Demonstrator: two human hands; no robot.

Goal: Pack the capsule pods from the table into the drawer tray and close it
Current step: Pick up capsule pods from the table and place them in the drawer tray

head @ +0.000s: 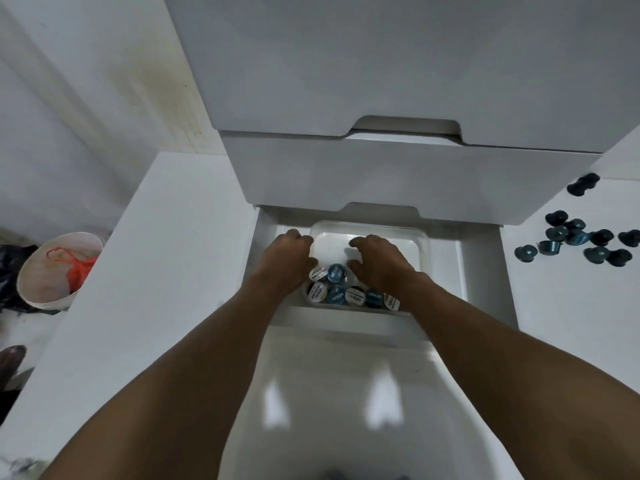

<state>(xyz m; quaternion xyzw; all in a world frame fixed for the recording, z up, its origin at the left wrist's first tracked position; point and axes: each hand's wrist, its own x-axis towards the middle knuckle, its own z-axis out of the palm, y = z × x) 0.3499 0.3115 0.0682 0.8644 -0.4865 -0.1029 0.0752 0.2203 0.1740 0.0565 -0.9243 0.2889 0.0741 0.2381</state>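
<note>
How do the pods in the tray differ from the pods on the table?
Layout: tray pods sit packed side by side at the near end of the tray; table pods lie scattered loose, right of the drawer.
Pose: tray pods face up, with printed white or blue lids showing; table pods lie tipped or inverted, with dark bodies showing.
Shared: both are small round flanged cups.

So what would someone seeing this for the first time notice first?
Probably the left hand and right hand reaching into the open drawer at centre, over a white tray with foil-topped packed pods along its near edge. Next, the loose capsule pods, dark teal, scattered on the white table to the right. At far left, a white bucket holds an orange bag.
</note>
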